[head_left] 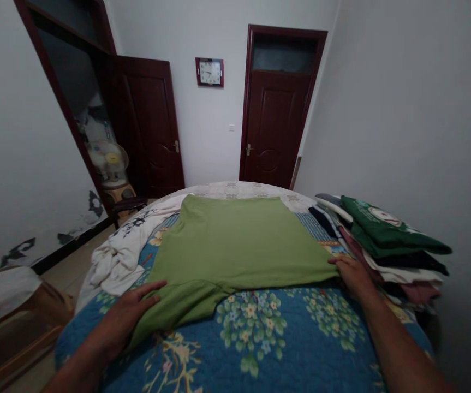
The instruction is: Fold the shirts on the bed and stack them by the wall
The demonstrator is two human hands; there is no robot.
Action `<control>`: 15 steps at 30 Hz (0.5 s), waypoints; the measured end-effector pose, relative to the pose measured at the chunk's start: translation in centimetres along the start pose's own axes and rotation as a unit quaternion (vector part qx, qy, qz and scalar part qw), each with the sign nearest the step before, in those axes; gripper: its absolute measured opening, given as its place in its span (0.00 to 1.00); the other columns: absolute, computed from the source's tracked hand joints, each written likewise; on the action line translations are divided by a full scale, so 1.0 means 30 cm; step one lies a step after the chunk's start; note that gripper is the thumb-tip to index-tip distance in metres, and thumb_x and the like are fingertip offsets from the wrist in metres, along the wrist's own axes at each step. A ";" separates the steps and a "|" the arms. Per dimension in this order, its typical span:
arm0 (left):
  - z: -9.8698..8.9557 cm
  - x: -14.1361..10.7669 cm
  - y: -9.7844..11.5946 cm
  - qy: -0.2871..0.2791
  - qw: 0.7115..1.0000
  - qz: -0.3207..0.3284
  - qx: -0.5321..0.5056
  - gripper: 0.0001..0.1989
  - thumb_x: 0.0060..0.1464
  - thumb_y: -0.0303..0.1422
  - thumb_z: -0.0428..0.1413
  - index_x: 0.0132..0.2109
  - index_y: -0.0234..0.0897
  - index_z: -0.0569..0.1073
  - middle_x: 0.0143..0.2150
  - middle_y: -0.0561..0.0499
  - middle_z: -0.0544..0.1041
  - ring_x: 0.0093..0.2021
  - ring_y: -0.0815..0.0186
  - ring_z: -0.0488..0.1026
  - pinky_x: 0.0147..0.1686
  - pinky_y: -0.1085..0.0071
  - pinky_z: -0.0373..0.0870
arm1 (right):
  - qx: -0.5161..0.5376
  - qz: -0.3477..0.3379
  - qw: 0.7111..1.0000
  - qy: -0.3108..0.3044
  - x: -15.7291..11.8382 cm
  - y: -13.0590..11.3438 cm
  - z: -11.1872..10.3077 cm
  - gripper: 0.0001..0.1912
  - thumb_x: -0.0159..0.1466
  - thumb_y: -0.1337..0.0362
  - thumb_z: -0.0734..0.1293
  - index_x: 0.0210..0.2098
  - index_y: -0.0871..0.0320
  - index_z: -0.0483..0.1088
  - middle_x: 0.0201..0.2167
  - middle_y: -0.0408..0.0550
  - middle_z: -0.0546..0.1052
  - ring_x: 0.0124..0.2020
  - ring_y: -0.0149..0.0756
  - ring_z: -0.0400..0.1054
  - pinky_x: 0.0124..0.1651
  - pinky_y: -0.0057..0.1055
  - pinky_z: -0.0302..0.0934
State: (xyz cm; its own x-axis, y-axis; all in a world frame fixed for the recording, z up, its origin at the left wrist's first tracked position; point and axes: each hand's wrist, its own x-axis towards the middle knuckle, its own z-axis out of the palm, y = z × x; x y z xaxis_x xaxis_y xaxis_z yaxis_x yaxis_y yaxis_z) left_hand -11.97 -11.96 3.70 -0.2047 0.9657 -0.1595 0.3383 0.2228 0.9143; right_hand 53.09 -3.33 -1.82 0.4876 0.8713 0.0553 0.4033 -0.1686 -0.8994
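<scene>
A light green T-shirt [239, 240] lies spread sideways over a table, its near sleeve reaching toward me on the left. My left hand [131, 308] rests at the shoulder and sleeve side, fingers stretched out over the cloth. At the near right corner of the hem, my right hand [350, 273] has its fingertips closed on the fabric. Under the shirt is a blue flowered quilted cover [288, 338]. Left of the shirt lies a crumpled white garment [116, 259] with a dark print.
A stack of folded clothes, topped by a dark green garment [391, 226], stands on the right beside the wall. A wooden chair [18, 327] with a pale cover is at lower left. Farther back are a fan [106, 158], two dark red doors and a wall clock [209, 72].
</scene>
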 end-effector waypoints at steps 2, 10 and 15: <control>0.002 -0.013 0.000 -0.012 0.999 0.020 0.037 0.29 0.45 0.54 0.68 0.52 0.48 0.89 0.60 0.46 0.85 0.65 0.40 0.78 0.66 0.49 0.74 | -0.054 -0.024 0.998 0.022 0.000 -0.007 -0.006 0.16 0.51 0.57 0.68 0.34 0.52 0.85 0.35 0.51 0.85 0.36 0.48 0.76 0.38 0.38 0.67; -0.011 -0.034 0.027 -0.080 0.982 0.063 0.158 0.24 0.49 0.49 0.64 0.50 0.46 0.89 0.58 0.47 0.86 0.62 0.46 0.80 0.67 0.57 0.72 | -0.207 -0.065 0.976 0.010 0.029 0.040 -0.025 0.19 0.56 0.54 0.67 0.40 0.54 0.85 0.46 0.57 0.86 0.52 0.56 0.77 0.56 0.43 0.68; -0.010 -0.074 0.041 -0.120 0.972 0.062 0.192 0.26 0.54 0.50 0.59 0.54 0.45 0.88 0.58 0.51 0.86 0.60 0.50 0.80 0.64 0.63 0.72 | -0.325 -0.057 0.944 -0.021 0.039 0.049 -0.035 0.28 0.62 0.50 0.61 0.50 0.57 0.83 0.51 0.64 0.84 0.51 0.62 0.79 0.57 0.49 0.71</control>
State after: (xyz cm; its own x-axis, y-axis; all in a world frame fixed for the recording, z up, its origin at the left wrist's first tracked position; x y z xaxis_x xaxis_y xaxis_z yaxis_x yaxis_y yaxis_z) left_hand -11.37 -13.88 5.29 0.0639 0.9814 -0.1810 0.6744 0.0912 0.7327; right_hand 55.06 -3.03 -2.62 0.3871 0.9160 0.1051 0.8478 -0.3088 -0.4312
